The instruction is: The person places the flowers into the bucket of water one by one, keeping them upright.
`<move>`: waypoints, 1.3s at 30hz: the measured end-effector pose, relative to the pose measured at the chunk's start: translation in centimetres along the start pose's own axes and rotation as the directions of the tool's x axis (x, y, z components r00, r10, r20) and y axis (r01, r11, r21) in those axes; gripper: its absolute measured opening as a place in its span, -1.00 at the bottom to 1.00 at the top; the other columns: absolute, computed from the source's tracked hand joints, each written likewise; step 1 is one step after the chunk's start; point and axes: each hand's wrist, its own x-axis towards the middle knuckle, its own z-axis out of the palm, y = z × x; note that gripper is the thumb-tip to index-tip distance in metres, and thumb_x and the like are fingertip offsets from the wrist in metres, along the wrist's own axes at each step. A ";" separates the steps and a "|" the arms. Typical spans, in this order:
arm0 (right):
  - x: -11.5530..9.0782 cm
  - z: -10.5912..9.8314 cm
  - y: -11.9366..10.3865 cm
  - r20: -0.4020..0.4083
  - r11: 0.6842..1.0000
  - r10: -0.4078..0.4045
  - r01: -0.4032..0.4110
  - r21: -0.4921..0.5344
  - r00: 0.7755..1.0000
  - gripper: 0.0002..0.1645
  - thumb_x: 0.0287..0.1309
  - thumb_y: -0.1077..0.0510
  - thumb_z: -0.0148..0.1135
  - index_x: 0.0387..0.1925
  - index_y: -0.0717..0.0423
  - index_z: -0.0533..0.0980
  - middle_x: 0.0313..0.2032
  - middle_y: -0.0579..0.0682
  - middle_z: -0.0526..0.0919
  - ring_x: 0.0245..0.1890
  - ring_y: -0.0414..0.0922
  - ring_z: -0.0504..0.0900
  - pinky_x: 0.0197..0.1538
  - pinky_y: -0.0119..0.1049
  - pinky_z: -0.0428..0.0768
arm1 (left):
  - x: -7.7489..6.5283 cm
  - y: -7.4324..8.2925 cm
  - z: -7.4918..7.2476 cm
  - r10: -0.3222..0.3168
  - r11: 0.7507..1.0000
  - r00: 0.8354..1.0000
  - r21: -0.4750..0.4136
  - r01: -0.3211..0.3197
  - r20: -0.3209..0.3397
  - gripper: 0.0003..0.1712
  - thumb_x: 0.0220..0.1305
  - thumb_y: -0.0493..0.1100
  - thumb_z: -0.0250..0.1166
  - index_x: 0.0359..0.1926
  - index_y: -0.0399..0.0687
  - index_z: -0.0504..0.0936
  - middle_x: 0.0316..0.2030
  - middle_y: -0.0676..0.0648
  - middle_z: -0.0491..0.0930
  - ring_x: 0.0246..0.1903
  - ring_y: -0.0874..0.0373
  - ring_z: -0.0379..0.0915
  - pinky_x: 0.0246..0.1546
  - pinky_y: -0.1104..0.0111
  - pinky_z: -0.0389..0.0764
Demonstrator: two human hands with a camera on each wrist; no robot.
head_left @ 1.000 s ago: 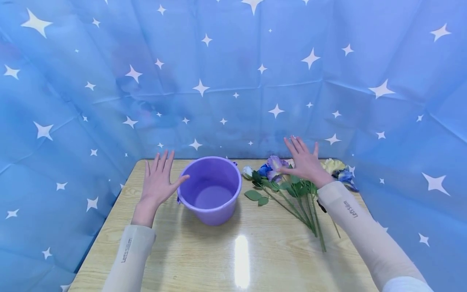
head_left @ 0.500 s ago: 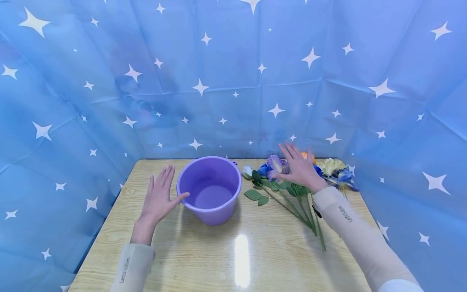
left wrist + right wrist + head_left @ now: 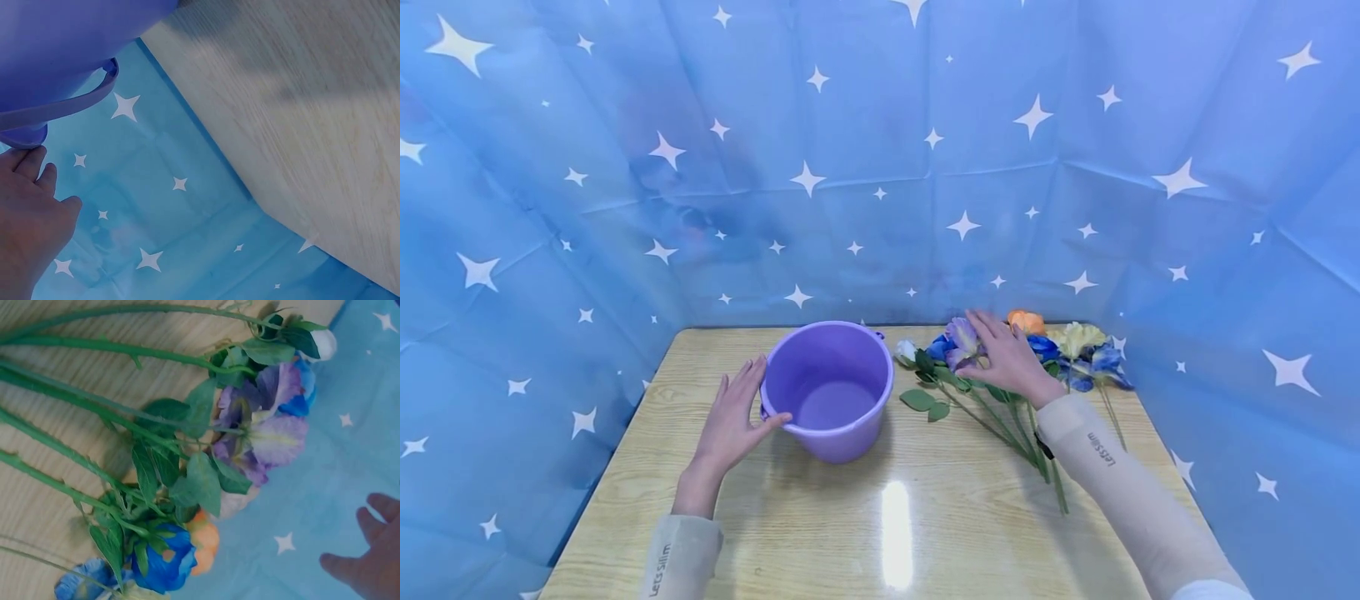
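Note:
A purple bucket (image 3: pixel 838 442) stands upright on the table with nothing inside. At its left side my left hand (image 3: pixel 733 421) is spread, fingertips and thumb tip right at the rim. The bucket's handle (image 3: pixel 65 106) hangs down its side in the left wrist view. Over the artificial flowers to the right, my right hand (image 3: pixel 1006 360) is extended with spread fingers and holds nothing. It partly covers them in the head view. Among them are a purple iris-like flower (image 3: pixel 278 440), a blue flower (image 3: pixel 164 559), an orange flower (image 3: pixel 1027 322) and a white bud (image 3: pixel 906 352).
The wooden table (image 3: pixel 820 533) meets a blue star-patterned cloth (image 3: pixel 880 150) at its back and sides. Green stems (image 3: pixel 1018 429) point toward the front of the table. A pale yellow flower (image 3: pixel 1078 338) lies at the far right.
My left hand has lowered to the bucket's rim, its fingers closer together. My right hand has sunk and shifted slightly left over the flowers, exposing the orange flower. Bucket and flowers stay put.

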 end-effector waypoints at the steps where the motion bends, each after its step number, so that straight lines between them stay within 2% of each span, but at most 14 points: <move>1: 0.0 0.2 0.0 0.000 1.000 -0.005 0.005 0.013 1.000 0.29 0.08 -0.40 0.32 0.60 -0.05 -0.15 0.57 0.18 0.00 0.55 0.20 0.01 0.48 0.47 -0.07 | 0.0 0.0 0.0 -0.001 1.000 1.000 -0.008 0.001 -0.002 0.17 0.14 0.34 0.33 0.58 -0.06 0.00 0.56 -0.15 0.05 0.56 -0.17 -0.09 0.58 -0.15 -0.18; 4: -0.2 0.5 -0.1 0.007 0.998 -0.010 0.010 0.058 1.000 0.29 0.07 -0.39 0.34 0.59 0.01 -0.09 0.56 0.20 0.01 0.53 0.23 0.05 0.51 0.39 -0.02 | -0.1 0.0 0.2 -0.006 0.999 1.000 -0.033 0.005 -0.005 0.16 0.14 0.32 0.34 0.58 -0.05 0.01 0.56 -0.13 0.04 0.56 -0.16 -0.11 0.58 -0.15 -0.18; 8: -0.5 0.9 -0.2 0.039 0.993 0.002 -0.006 0.121 0.999 0.27 0.07 -0.40 0.34 0.58 0.02 -0.06 0.56 0.21 0.02 0.51 0.28 0.09 0.48 0.34 0.16 | -0.1 -0.1 0.5 -0.007 0.998 1.000 -0.068 0.006 -0.016 0.15 0.14 0.30 0.37 0.58 -0.02 0.02 0.57 -0.11 0.03 0.57 -0.14 -0.13 0.57 -0.17 -0.14; 12: -0.8 1.2 -0.3 0.090 0.983 0.028 -0.044 0.177 0.996 0.26 0.04 -0.47 0.29 0.59 -0.12 -0.07 0.56 0.19 0.02 0.49 0.29 0.13 0.38 0.38 0.30 | 0.0 -0.2 0.7 -0.001 0.996 0.999 -0.089 -0.002 -0.033 0.15 0.13 0.28 0.38 0.57 -0.04 0.02 0.56 -0.12 0.04 0.57 -0.15 -0.12 0.56 -0.19 -0.12; 16: -1.1 1.8 -0.3 0.124 0.977 0.043 -0.068 0.201 0.991 0.25 0.00 -0.50 0.29 0.58 -0.15 -0.01 0.54 0.23 0.08 0.41 0.32 0.29 0.31 0.39 0.37 | 0.0 -0.2 0.8 -0.006 0.995 0.999 -0.100 0.002 -0.039 0.15 0.13 0.27 0.38 0.58 -0.02 0.02 0.57 -0.11 0.04 0.57 -0.13 -0.13 0.56 -0.18 -0.11; 20: -1.3 2.7 -0.2 0.148 0.965 0.042 -0.079 0.249 0.988 0.16 0.04 -0.38 0.36 0.54 -0.06 0.11 0.50 0.24 0.18 0.32 0.30 0.42 0.28 0.35 0.44 | 0.0 -0.3 0.9 -0.010 0.994 0.999 -0.106 0.006 -0.037 0.15 0.13 0.27 0.38 0.58 -0.01 0.01 0.57 -0.09 0.03 0.57 -0.12 -0.15 0.57 -0.17 -0.12; 24: -1.6 3.6 -0.2 0.176 0.946 0.040 -0.094 0.311 0.984 0.06 0.08 -0.29 0.39 0.50 0.00 0.21 0.43 0.22 0.32 0.29 0.24 0.47 0.25 0.26 0.52 | 0.0 -0.4 1.0 -0.007 0.994 0.999 -0.110 0.002 -0.043 0.14 0.13 0.26 0.38 0.57 -0.03 0.04 0.56 -0.11 0.05 0.57 -0.13 -0.13 0.55 -0.19 -0.09; 32: -2.0 5.1 -0.4 0.226 0.909 0.022 -0.113 0.401 0.974 -0.22 0.18 0.01 0.41 0.36 0.20 0.38 0.27 0.25 0.51 0.08 0.17 0.62 0.03 0.05 0.69 | 0.0 -0.4 1.1 -0.007 0.992 0.999 -0.128 0.002 -0.043 0.14 0.13 0.26 0.39 0.57 -0.03 0.04 0.57 -0.10 0.04 0.57 -0.14 -0.14 0.55 -0.19 -0.09; 35: -2.1 5.7 -0.3 0.241 0.904 0.016 -0.117 0.412 0.970 -0.28 0.17 0.09 0.41 0.30 0.30 0.42 0.20 0.31 0.55 -0.02 0.12 0.67 -0.03 -0.03 0.73 | 0.0 -0.3 1.1 -0.010 0.992 0.999 -0.130 0.004 -0.043 0.14 0.13 0.25 0.39 0.57 -0.02 0.04 0.57 -0.10 0.04 0.57 -0.14 -0.14 0.56 -0.19 -0.10; 39: -2.3 6.3 -0.1 0.264 0.906 0.040 -0.146 0.397 0.964 -0.30 0.15 0.11 0.43 0.26 0.33 0.45 0.06 0.26 0.66 -0.11 0.01 0.70 -0.08 -0.10 0.74 | -0.1 -0.2 1.1 -0.012 0.992 0.999 -0.129 0.006 -0.044 0.13 0.13 0.24 0.39 0.57 -0.04 0.04 0.56 -0.12 0.05 0.57 -0.15 -0.14 0.55 -0.20 -0.09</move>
